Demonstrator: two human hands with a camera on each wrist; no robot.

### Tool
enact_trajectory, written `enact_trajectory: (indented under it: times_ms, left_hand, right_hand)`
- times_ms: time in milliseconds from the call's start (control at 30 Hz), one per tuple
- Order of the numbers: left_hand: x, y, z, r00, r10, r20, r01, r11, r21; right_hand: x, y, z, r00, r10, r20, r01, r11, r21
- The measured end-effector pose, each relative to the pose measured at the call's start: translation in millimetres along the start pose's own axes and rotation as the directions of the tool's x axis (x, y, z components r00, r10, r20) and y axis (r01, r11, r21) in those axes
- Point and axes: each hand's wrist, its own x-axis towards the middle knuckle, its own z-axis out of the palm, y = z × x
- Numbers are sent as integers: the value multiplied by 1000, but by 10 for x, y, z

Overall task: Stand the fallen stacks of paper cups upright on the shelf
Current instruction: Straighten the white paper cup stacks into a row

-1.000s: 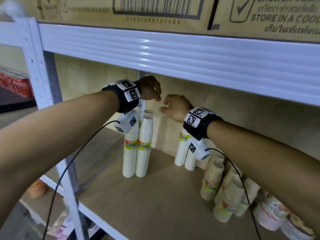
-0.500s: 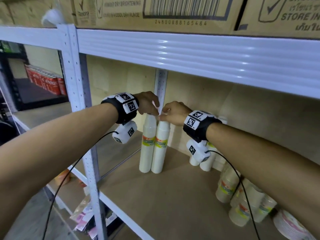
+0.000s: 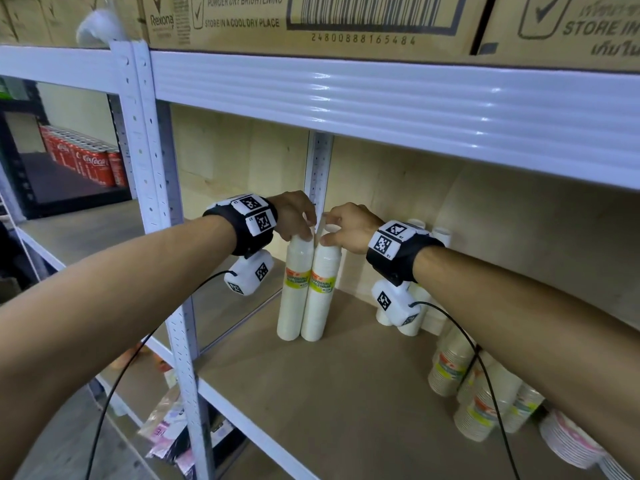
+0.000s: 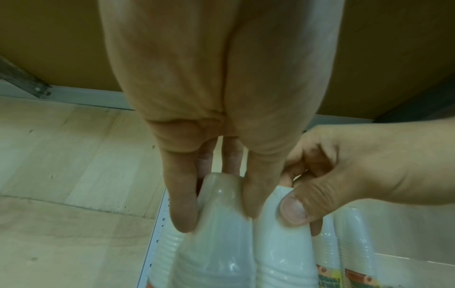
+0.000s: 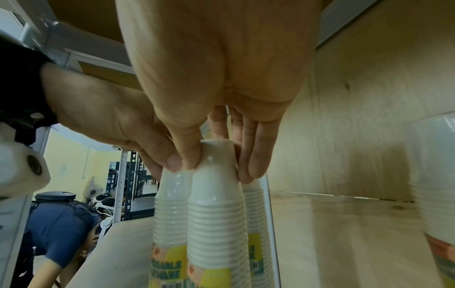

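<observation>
Two tall white paper cup stacks stand upright side by side on the shelf board (image 3: 346, 393), next to the rear post. My left hand (image 3: 304, 233) pinches the top of the left stack (image 3: 292, 296); the left wrist view shows its thumb and fingers (image 4: 183, 214) curled round that stack (image 4: 221, 224). My right hand (image 3: 329, 237) grips the top of the right stack (image 3: 320, 296), fingers and thumb wrapped round its top (image 5: 216, 175). A third white stack (image 5: 256, 214) stands right behind, mostly hidden.
More white stacks (image 3: 441, 233) stand at the back behind my right wrist. Tan cup stacks (image 3: 450, 365) lean together at the right, with paper plates (image 3: 571, 441) beyond. The upper shelf beam (image 3: 381, 98) hangs low overhead. A person in blue (image 5: 61, 224) bends nearby.
Both hands have come down from above the two white stacks and taken hold of their tops. My head has moved, so the shelf post now shows at the left.
</observation>
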Motion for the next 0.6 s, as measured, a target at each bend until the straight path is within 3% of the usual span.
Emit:
enact_trajectory:
  times_ms: [167,600]
  left_hand:
    - [20,80,-1,999,42,10,-43,998,47]
    - [267,601,161,981,178,76,-180,983,22]
  right_hand:
    - [-82,43,-75,1000,-16,1,16,1000,3]
    - [-403,465,-441,986,156,-57,-159,986,-57]
